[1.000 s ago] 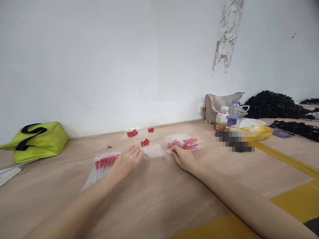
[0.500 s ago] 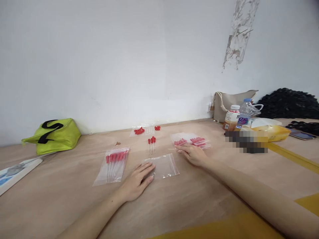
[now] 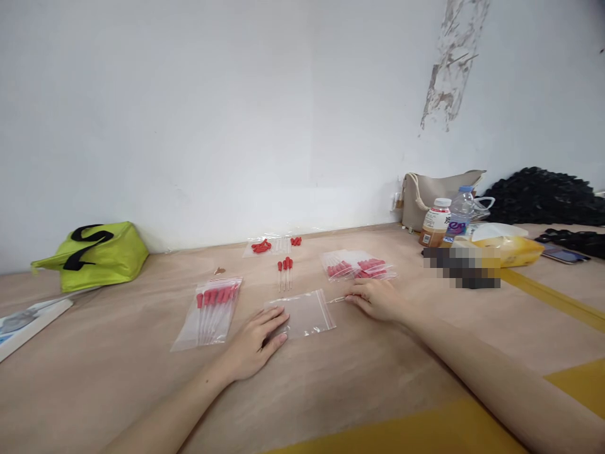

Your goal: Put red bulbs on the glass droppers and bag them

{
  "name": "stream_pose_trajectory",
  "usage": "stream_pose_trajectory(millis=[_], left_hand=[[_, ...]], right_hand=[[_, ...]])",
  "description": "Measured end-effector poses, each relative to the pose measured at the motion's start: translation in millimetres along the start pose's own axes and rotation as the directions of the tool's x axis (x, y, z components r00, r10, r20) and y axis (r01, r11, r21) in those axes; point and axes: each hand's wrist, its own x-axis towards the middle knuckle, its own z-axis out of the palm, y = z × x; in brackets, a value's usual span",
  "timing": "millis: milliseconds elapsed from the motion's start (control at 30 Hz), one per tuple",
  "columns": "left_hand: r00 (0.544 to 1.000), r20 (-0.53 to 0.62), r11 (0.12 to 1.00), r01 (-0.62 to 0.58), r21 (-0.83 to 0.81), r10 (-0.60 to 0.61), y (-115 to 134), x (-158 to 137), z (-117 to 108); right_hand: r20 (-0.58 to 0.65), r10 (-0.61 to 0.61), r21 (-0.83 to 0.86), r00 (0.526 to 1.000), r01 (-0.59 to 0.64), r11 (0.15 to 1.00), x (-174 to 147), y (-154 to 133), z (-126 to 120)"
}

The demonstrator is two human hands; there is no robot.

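Observation:
My left hand (image 3: 258,340) lies with its fingers stretched out, pressing on the left end of a flat clear zip-lock bag (image 3: 305,315). Just past the bag's zip edge, my right hand (image 3: 373,299) pinches a glass dropper (image 3: 336,299); its thin clear tip points left at the bag and its other end is hidden in my fingers. Several red-bulbed droppers (image 3: 285,272) lie side by side beyond the bag. To the left, a zip bag filled with droppers (image 3: 208,315) rests on the table. More filled bags (image 3: 359,265) overlap behind my right hand.
At the back lies a clear bag with loose red bulbs (image 3: 261,246) and glass tubes. A green pouch (image 3: 104,255) stands far left. On the right are a brown drink bottle (image 3: 435,224), a water bottle (image 3: 460,217), a yellow packet (image 3: 513,249) and a phone (image 3: 564,253).
My right hand has drawn back from the filled bags toward the flat bag's zip edge, with the dropper in its fingers. My left hand stays on the bag. The view has shifted slightly.

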Motion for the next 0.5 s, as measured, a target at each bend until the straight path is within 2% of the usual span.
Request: stream_pose_trajectory(millis=[133,367,500], left_hand=[[1.000,0.004,1.000,0.006,0.005,-0.006,-1,1,0],[1.000,-0.020,1.000,0.007,0.000,-0.007,0,1,0],[0.999,-0.034,1.000,-0.006,-0.030,0.005,1,1,-1]], right_hand=[[-0.024,-0.050,0.049,0.998,0.051,0.998,1,-2,5],[0.004,-0.236,0.216,0.972,0.230,0.949,1,-12,12],[-0.072,-0.231,0.310,0.970,0.242,0.920,1,-21,14]])
